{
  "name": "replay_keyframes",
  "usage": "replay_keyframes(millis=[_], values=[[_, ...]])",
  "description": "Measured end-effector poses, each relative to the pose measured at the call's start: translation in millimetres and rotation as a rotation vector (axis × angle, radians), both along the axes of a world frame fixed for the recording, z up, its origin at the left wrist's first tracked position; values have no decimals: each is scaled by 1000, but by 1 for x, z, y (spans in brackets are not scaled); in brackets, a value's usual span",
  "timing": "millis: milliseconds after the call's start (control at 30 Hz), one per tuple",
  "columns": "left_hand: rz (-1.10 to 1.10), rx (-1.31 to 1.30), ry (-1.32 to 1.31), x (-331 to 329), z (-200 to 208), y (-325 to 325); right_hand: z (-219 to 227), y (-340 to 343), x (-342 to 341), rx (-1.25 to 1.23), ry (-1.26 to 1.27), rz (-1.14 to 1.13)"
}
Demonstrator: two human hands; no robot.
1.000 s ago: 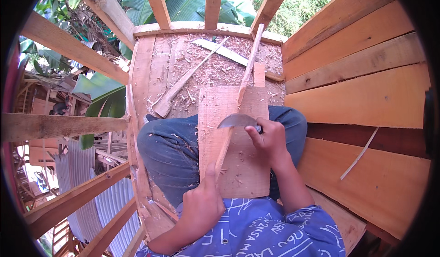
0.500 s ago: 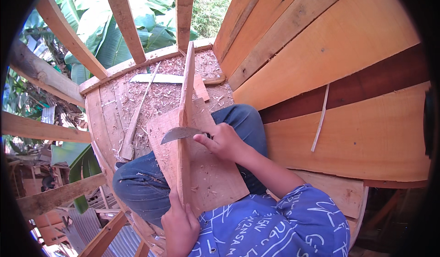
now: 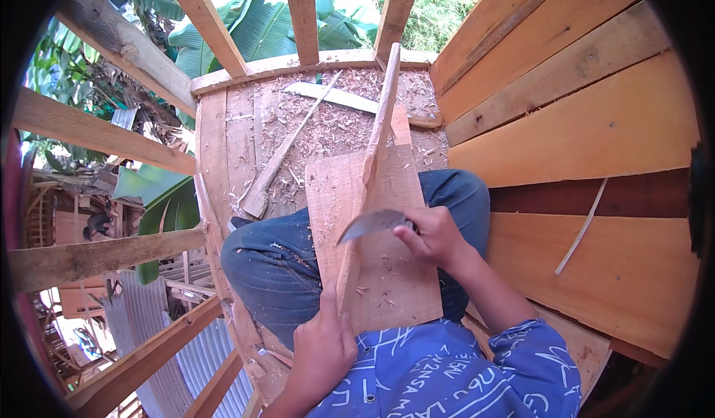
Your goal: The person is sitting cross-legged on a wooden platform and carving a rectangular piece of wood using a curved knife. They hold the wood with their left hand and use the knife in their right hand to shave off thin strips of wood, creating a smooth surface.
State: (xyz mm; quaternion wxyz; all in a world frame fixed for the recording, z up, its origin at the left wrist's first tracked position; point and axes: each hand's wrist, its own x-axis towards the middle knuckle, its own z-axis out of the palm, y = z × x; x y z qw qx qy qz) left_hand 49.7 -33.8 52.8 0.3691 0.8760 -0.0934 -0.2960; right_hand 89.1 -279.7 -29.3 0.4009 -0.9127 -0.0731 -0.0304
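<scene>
A long narrow strip of wood [image 3: 380, 131] stands on edge, slanting away from me over a flat board [image 3: 398, 239] that rests across my lap. My left hand [image 3: 325, 341] grips the strip's near end, thumb on one side and fingers on the other. In my right hand [image 3: 434, 238] is a curved knife [image 3: 370, 225], its handle mostly hidden by my closed fingers. The blade points left and lies across the strip around its middle, slightly blurred; whether it touches the wood I cannot tell.
Past my knees, shavings [image 3: 328, 131] cover the plank floor. A machete [image 3: 331, 96] and a tapered wooden stick [image 3: 287, 153] lie there. Wooden posts [image 3: 302, 16] form an open railing ahead and left. A plank wall [image 3: 588, 131] rises at the right, with a thin pale strip [image 3: 582, 228] against it.
The view has swung left, so everything sits farther right in the picture. My right hand has drawn the knife a little nearer along the strip, and the blade has tilted. Both grips are kept.
</scene>
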Motion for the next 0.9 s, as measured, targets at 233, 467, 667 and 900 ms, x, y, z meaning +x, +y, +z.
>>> replay_keyframes(millis=[233, 467, 667, 900], values=[[21, 31, 18, 3, 4, -4, -10, 0, 9, -19, 127, -242], [44, 34, 43, 2, 5, -5, -47, -12, 22, 347, 255, -495], [-39, 37, -53, 2, 0, -3, -7, -6, 11, 108, 53, -179], [-21, 48, -28, 6, 1, -2, -5, 9, 14, 10, 152, -220]])
